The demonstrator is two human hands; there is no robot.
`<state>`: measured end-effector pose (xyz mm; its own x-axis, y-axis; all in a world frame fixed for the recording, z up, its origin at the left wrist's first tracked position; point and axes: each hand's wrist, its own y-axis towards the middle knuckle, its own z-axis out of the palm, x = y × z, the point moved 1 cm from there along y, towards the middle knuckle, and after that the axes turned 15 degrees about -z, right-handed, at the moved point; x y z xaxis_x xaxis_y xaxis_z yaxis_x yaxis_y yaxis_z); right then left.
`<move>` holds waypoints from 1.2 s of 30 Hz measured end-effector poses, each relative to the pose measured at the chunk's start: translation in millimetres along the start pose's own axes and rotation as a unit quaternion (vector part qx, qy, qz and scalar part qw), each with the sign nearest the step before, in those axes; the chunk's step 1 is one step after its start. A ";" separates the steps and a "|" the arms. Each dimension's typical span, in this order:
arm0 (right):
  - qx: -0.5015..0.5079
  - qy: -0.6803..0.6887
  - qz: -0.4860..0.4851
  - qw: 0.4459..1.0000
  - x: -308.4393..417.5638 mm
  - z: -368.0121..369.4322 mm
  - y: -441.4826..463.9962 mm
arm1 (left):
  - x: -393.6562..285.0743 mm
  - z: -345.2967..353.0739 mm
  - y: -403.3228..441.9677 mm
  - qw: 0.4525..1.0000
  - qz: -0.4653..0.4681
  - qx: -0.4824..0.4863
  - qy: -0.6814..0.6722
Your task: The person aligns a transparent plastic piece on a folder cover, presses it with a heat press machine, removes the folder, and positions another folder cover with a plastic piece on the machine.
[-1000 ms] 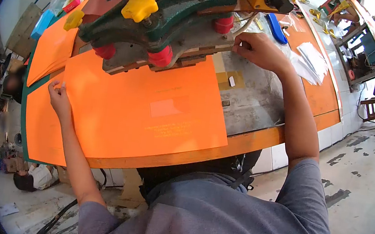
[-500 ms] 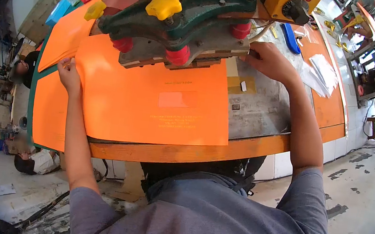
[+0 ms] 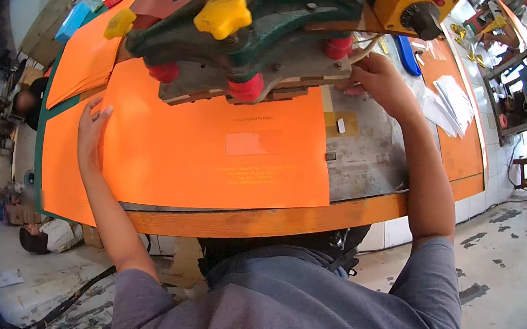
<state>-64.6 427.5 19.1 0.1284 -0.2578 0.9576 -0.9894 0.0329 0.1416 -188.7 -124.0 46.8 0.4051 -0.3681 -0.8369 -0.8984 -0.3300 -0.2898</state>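
Note:
A large orange sheet (image 3: 172, 152) with a rectangular window and small gold printed lines lies on the press bed, its far part under the press head (image 3: 243, 62). My left hand (image 3: 90, 135) rests at the sheet's left edge, fingers stretched and apart, touching the edge. At the right end of the press head is my right hand (image 3: 384, 84), its fingers curled inward beside the plate. What those fingers hold, if anything, is hidden. The press head carries yellow star knobs (image 3: 224, 17) and red collars (image 3: 245, 87).
A stack of orange sheets (image 3: 88, 58) lies at the left. To the right are white papers (image 3: 452, 106), a blue tool-like object (image 3: 409, 56) and a yellow control box (image 3: 407, 9) with a dial. The wooden table edge (image 3: 236, 217) runs before me. Other people sit farther off.
My left hand has come down and nearer along the sheet's left edge, its fingers opening from a pinch. The orange sheet lies flatter at its left side. My right hand has shifted slightly.

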 end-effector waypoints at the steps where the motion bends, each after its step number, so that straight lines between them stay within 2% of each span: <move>1: 0.012 -0.001 -0.003 1.000 -10.8 -4.6 3.1 | 0.3 -1.7 -0.6 1.000 -0.003 0.009 -0.012; 5: 0.055 -0.009 -0.027 0.998 -39.3 -17.0 10.8 | 26.8 -25.0 40.2 0.997 0.027 0.066 -0.009; 8: 0.062 -0.023 -0.034 0.997 -39.3 -14.7 10.1 | 36.6 -42.6 62.4 0.995 0.066 0.055 -0.047; 9: 0.063 -0.027 -0.034 0.997 -37.0 -12.5 8.0 | 29.9 -40.2 50.2 0.994 0.075 0.039 -0.063; 11: 0.038 -0.013 -0.017 0.999 -37.7 -12.2 7.0 | -3.5 -47.0 8.4 0.994 0.047 -0.099 -0.030; 13: 0.028 -0.011 0.005 1.000 -48.6 -17.8 11.5 | 6.4 -92.5 31.7 0.989 0.019 -0.121 0.085; 16: 0.026 -0.019 0.007 0.999 -44.5 -13.1 10.9 | 35.0 -166.7 90.1 0.979 0.064 -0.165 0.100; 17: 0.028 -0.018 0.003 0.999 -44.5 -11.4 10.9 | 35.2 -199.0 111.6 0.961 0.093 -0.183 0.188; 19: 0.008 -0.016 0.010 1.000 -46.0 -11.6 11.1 | 24.3 -243.4 139.6 0.933 0.119 -0.201 0.272; 22: 0.019 -0.029 0.014 0.999 -39.2 -10.5 10.7 | -17.9 -292.4 152.0 0.863 0.131 -0.353 0.336; 24: 0.018 -0.020 0.015 1.000 -43.1 -11.1 10.7 | -46.5 -305.3 146.5 0.854 0.134 -0.383 0.326; 26: 0.015 -0.012 0.016 1.000 -44.6 -10.9 11.5 | -68.3 -305.2 138.8 0.833 0.130 -0.461 0.276; 28: 0.011 -0.023 0.013 1.000 -41.3 -9.8 11.7 | -78.1 -312.8 144.6 0.829 0.127 -0.463 0.286; 33: 0.003 -0.020 0.008 1.000 -26.5 -2.7 8.4 | -66.9 -315.4 155.5 0.821 0.127 -0.485 0.273; 36: 0.002 -0.023 0.004 1.000 -35.5 -6.0 10.1 | -40.5 -306.0 167.0 0.767 0.168 -0.545 0.296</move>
<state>-78.8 442.8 -12.0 0.1171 -0.3011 0.9464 -0.9906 0.0319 0.1327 -303.3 -430.2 174.4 0.4778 -0.8143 -0.3296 -0.4248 -0.5426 0.7247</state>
